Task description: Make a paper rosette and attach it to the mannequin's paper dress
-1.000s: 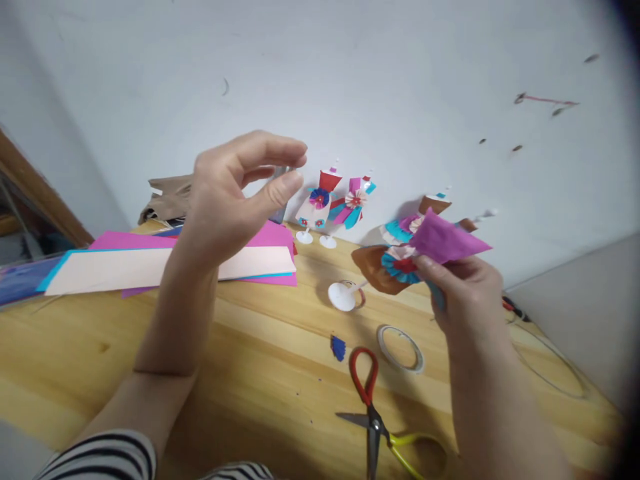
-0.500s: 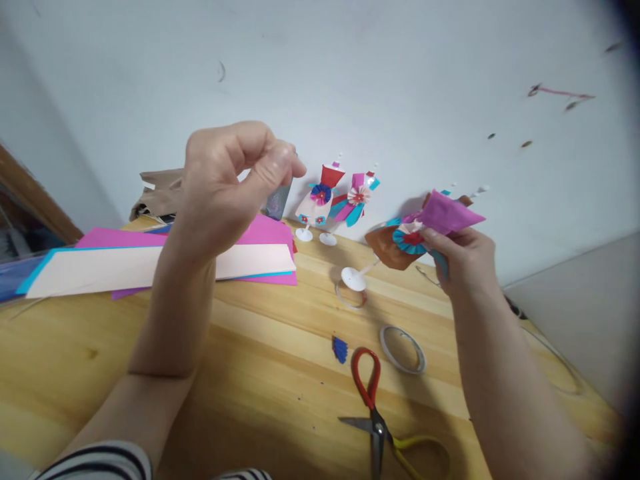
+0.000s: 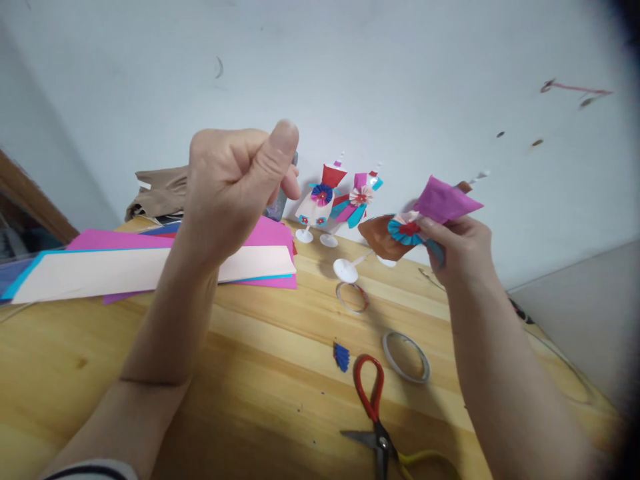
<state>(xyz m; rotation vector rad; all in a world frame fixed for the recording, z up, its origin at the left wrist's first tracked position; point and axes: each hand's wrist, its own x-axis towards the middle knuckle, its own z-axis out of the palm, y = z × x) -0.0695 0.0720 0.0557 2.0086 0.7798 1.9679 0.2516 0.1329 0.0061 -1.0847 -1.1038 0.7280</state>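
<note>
My right hand [image 3: 463,250] is closed on a small paper dress figure [image 3: 387,237] with a magenta top, a blue and red rosette and a brown skirt. Its white round base [image 3: 345,270] tilts out to the left, off the table. My left hand [image 3: 235,193] is raised over the colored sheets, fingers curled in and thumb up on top; whatever it may hold is hidden. Two similar figures, one with a cream skirt [image 3: 313,209] and one with magenta and blue strips [image 3: 359,197], stand by the wall between my hands.
Scissors [image 3: 383,441] lie spread at the front, near a tape roll [image 3: 407,358], a thinner ring [image 3: 351,298] and a blue pleated scrap [image 3: 342,357]. Stacked sheets [image 3: 100,272] cover the left side, with brown cloth [image 3: 160,192] behind. A wall [image 3: 400,67] rises at the back.
My left thumb has lifted from the curled fingers and now points up. The figure in my right hand has shifted slightly left, and its magenta top is turned a little.
</note>
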